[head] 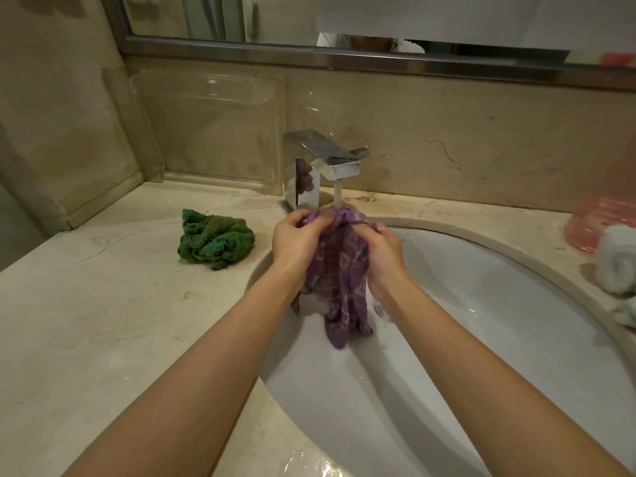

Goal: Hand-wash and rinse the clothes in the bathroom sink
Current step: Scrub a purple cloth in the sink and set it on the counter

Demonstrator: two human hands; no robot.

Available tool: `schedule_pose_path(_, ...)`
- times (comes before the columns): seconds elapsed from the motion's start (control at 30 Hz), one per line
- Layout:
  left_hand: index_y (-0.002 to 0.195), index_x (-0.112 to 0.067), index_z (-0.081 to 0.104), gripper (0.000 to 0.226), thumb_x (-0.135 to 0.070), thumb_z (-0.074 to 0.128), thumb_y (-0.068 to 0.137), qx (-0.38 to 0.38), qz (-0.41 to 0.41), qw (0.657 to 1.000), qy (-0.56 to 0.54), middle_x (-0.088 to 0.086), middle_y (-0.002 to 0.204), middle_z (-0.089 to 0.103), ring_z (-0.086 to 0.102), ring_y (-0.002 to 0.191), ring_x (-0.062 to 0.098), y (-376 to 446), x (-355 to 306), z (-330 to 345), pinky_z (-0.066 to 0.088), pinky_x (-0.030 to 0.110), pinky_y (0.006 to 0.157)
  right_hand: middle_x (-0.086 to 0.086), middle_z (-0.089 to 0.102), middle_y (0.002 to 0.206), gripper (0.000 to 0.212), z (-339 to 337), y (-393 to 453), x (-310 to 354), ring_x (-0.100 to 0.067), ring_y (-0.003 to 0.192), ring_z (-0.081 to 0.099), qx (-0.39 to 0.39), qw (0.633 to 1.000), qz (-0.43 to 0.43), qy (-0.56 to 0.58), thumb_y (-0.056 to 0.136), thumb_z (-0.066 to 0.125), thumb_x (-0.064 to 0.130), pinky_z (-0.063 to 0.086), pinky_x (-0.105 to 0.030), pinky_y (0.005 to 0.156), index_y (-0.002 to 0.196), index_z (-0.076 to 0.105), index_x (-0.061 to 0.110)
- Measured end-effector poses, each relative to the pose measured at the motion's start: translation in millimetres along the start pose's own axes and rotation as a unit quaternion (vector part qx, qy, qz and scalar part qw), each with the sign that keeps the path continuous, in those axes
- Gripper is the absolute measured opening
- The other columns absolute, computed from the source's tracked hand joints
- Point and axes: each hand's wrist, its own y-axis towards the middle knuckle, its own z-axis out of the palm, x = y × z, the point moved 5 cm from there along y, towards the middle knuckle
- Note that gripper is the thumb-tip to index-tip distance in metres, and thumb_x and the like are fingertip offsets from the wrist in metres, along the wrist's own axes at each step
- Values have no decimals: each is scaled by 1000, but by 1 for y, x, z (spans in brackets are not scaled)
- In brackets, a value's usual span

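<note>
A purple patterned cloth (pixel 339 280) hangs wet over the white sink (pixel 499 339), its top bunched under the running stream of the chrome faucet (pixel 323 160). My left hand (pixel 297 241) grips the cloth's upper left part with curled fingers. My right hand (pixel 383 251) grips its upper right part. The two hands sit close together just below the spout. The cloth's lower end dangles into the basin.
A crumpled green cloth (pixel 215 239) lies on the marble counter left of the sink. A clear acrylic holder (pixel 210 129) stands against the back wall. A pink plastic item (pixel 599 225) and a white cloth (pixel 616 259) sit at the right edge.
</note>
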Motion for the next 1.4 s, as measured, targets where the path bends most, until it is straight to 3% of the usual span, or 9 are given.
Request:
schedule_pose_path(0.4, 98, -19, 64, 51, 26, 47, 79, -12, 151, 987, -48, -4, 99, 71, 67, 99, 8, -5, -21, -6, 53, 33, 95, 5, 65, 75, 23, -31, 10, 5, -11, 73, 61, -3, 977, -72, -201, 96, 54, 12, 45, -19, 60, 77, 63, 19)
schedule_pose_path(0.57, 102, -15, 59, 52, 28, 39, 82, 5, 95, 973, -208, 1, 96, 70, 68, 85, 6, -3, -22, -10, 57, 21, 68, -1, 57, 80, 25, -36, 13, 8, -12, 70, 53, -30, 989, -69, -129, 89, 52, -8, 43, -18, 57, 86, 54, 17)
schedule_pose_path(0.67, 107, -13, 57, 48, 26, 44, 83, 5, 103, 967, -232, 1, 95, 69, 68, 82, 5, -3, -23, -9, 55, 19, 66, 1, 55, 80, 25, -28, 11, 4, -10, 68, 53, 88, 971, -65, -211, 82, 56, -2, 44, -13, 54, 102, 57, 12)
schedule_pose_path(0.73, 108, -14, 57, 48, 25, 47, 82, 11, 114, 965, -234, 0, 97, 69, 68, 86, 6, -3, -24, -9, 56, 21, 69, -1, 66, 91, 29, -22, 9, -9, -13, 82, 64, 191, 931, -9, -310, 79, 61, 15, 52, -20, 72, 109, 62, 16)
schedule_pose_path(0.83, 108, -17, 59, 43, 19, 52, 85, 29, 145, 974, -173, 0, 109, 66, 64, 99, 9, -3, -24, -8, 55, 19, 74, -4, 70, 88, 16, -25, 8, -20, -18, 82, 66, 185, 880, 0, -438, 90, 67, 24, 50, -29, 77, 95, 69, 9)
schedule_pose_path(1.03, 93, -14, 66, 15, -22, 53, 98, 44, 86, 991, 92, 7, 95, 69, 64, 93, 22, 3, -4, 4, 53, 34, 85, -6, 71, 82, 17, -33, 15, 2, -17, 76, 67, 56, 993, -3, -101, 97, 51, 12, 54, -28, 71, 99, 67, 7)
schedule_pose_path(1.17, 107, -18, 60, 33, -35, 32, 104, 158, -51, 970, 178, 4, 100, 65, 61, 95, 20, -5, 14, 22, 48, 23, 89, -13, 71, 84, 27, -18, 2, 14, -25, 79, 67, 116, 984, 80, 113, 95, 41, 16, 54, -32, 75, 95, 65, 6)
schedule_pose_path(1.23, 103, -19, 54, 26, -31, 31, 104, 215, -74, 957, 180, 1, 89, 61, 56, 79, 14, -15, 13, 28, 46, 10, 69, -14, 70, 82, 28, -15, -2, 20, -27, 80, 66, 109, 977, 77, 164, 92, 40, 17, 52, -37, 80, 92, 64, 2)
schedule_pose_path(1.4, 127, -18, 54, 51, -52, 57, 89, 323, -79, 905, 265, -4, 113, 61, 57, 101, 13, -21, 20, 28, 39, 26, 95, -8, 68, 79, 21, -15, 0, 31, -22, 82, 64, 44, 975, 47, 213, 95, 54, 25, 53, -37, 78, 87, 63, 7)
